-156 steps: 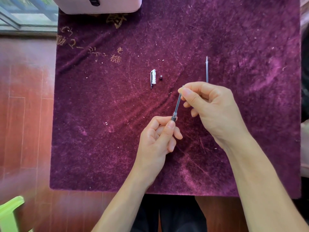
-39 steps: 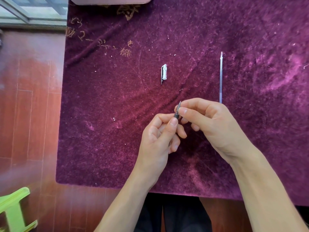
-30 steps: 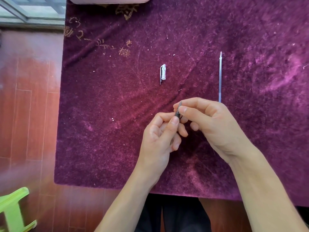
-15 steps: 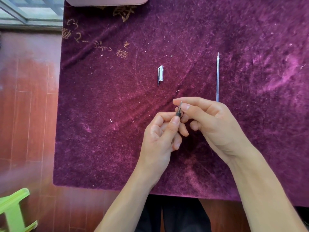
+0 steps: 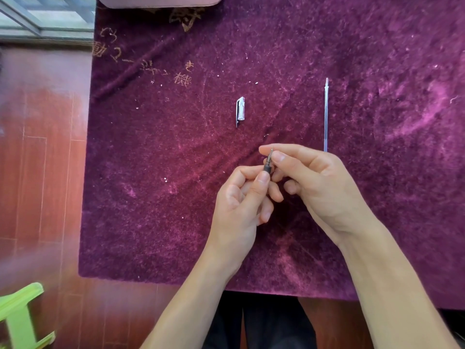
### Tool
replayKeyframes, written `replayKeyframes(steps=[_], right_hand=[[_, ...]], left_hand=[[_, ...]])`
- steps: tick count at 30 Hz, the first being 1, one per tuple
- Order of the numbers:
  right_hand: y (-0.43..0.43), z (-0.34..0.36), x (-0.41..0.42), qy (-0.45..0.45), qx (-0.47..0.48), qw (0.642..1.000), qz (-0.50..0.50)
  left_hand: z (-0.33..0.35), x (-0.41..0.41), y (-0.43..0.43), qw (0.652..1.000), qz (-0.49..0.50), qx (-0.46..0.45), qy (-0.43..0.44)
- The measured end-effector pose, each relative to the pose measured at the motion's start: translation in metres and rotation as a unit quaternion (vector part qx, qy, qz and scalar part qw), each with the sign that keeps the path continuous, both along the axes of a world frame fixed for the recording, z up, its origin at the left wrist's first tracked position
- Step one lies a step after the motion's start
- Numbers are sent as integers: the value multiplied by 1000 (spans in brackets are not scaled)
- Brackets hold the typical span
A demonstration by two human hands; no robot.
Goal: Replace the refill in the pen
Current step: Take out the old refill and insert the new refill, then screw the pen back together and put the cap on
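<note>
Since five seconds back the long stretch of refill sticking out of the barrel is gone; only the pen [image 5: 268,164] tip end shows between the hands now, and the small dark bead that lay beside the cap is out of sight. Over the last second little has shifted, hands stay locked together mid-cloth.

Right hand [image 5: 319,187]: thumb and index finger pinch the metal tip of the pen from both sides, other fingers curled loosely under. Left hand [image 5: 241,205]: thumb pressed on the dark grip section just below the tip, fingers wrapped around the barrel, which is hidden in the fist. Both hands clamped on the same pen, touching each other at the fingertips. Pen points up and away from the person, slightly tilted right. Cannot tell whether the tip cone is fully seated.

Outward: spare refill [image 5: 326,114], thin and clear, lies straight on the cloth up-right of the hands, its near end just behind the right index finger. Clear pen cap [image 5: 240,111] with clip lies up-left of the hands, well apart from the refill.

Everything sits on a purple velvet cloth [image 5: 151,197] with gold characters near the far left corner. Pale pink case [image 5: 158,0] at the far edge, mostly cropped. Red-brown wooden floor [image 5: 37,185] at left, green plastic stool [image 5: 20,318] in the near left corner.
</note>
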State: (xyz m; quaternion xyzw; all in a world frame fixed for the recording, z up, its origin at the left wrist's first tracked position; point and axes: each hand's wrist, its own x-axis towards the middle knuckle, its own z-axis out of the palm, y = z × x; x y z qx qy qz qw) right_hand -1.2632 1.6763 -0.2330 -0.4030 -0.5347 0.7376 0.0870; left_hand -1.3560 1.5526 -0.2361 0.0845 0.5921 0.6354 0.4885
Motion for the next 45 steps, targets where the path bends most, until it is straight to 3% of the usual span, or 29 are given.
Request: replayKeyframes(steps=[11, 24, 27, 32, 37, 45], right_hand=[[-4, -5, -5, 2, 30, 999, -29], [-8, -1, -14, -17, 22, 999, -43], [-9, 2, -20, 1, 18, 998, -52], [6, -2, -37, -67, 138, 985, -77], [24, -8, -78, -148, 296, 943, -30], [33, -9, -124, -233, 379, 895, 17]], left_hand=[[-2, 6, -2, 999, 29, -10, 20], [-3, 20, 1, 988, 86, -34, 120], [-2, 18, 1, 990, 108, -26, 84], [-2, 3, -3, 992, 116, -27, 35], [-1, -7, -9, 990, 136, -39, 15], [-4, -17, -18, 984, 165, -73, 5]])
